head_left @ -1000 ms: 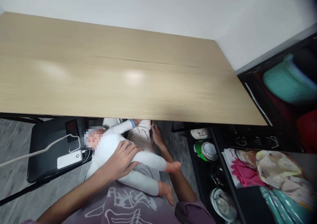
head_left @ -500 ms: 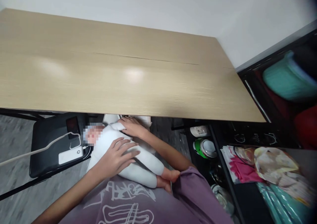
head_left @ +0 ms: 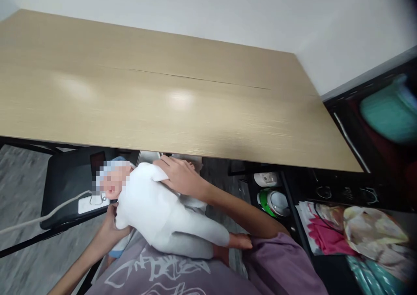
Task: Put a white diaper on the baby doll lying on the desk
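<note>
A baby doll [head_left: 153, 208] in a white suit and blue cap lies across my lap, head to the left and bare feet to the right. My left hand [head_left: 112, 227] grips its near side just below the head, the fingers partly hidden behind the body. Around the doll's far side and arm curls my right hand [head_left: 179, 175]. The doll's far hand shows beyond my right fingers, close to the table edge.
A wooden table [head_left: 182, 112] stretches in front, its edge above my hands. On the left, a black stool [head_left: 61, 186] bears a white power bank [head_left: 86, 204] with a cable. To the right, shelves hold cans, pink gloves [head_left: 329, 236] and a teal bowl [head_left: 387, 110].
My left hand has left the doll's front and now holds its near side by the shoulder. The doll appears raised nearer to me. My right hand stays at its far side.
</note>
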`<state>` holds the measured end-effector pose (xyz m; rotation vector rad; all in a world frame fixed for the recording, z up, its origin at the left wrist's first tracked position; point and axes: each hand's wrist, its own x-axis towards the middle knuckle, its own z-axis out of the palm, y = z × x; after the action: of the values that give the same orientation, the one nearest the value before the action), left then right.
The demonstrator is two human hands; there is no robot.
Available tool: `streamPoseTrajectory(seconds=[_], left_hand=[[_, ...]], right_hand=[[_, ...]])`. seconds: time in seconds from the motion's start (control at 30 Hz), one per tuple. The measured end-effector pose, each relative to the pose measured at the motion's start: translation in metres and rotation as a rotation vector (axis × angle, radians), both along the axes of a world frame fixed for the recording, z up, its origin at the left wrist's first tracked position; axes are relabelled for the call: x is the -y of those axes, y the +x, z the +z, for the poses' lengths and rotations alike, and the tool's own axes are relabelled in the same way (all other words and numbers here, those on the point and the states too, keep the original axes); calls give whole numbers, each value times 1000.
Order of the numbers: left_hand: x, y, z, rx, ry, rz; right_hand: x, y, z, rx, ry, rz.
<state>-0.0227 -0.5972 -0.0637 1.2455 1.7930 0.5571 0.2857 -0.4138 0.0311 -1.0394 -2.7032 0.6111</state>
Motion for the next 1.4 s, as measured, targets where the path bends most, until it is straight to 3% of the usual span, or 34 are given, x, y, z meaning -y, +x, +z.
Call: streamPoseTrajectory(seconds=[0.13,0.27,0.33,0.5,0.6,0.77,0.87,1.0,1.4], left_hand=[[-7,6,47,64,20,-115],[-41,18,88,-111,277,-305],[-72,27,99,-210,361,-395],[-152,52,108,-322,331,-514],[-181,59,115,-413,359,-541],[-206,58,129,-643,370,-556],[-224,59,131,-742,438,-529],[-261,63,122,-800,533,-455],[-433,61,81,-778,715,-359]], right_hand=[[24,49,40,-65,-12,-121],[40,94,55,-95,-5,-331],[37,108,48,-73,21,-453],[14,130,11,25,112,-723],[10,144,-6,10,174,-725],[10,156,-21,-122,267,-734],[-6,154,-28,-176,282,-769],[-47,149,-39,-174,297,-823],[-218,154,-48,-31,297,-888]])
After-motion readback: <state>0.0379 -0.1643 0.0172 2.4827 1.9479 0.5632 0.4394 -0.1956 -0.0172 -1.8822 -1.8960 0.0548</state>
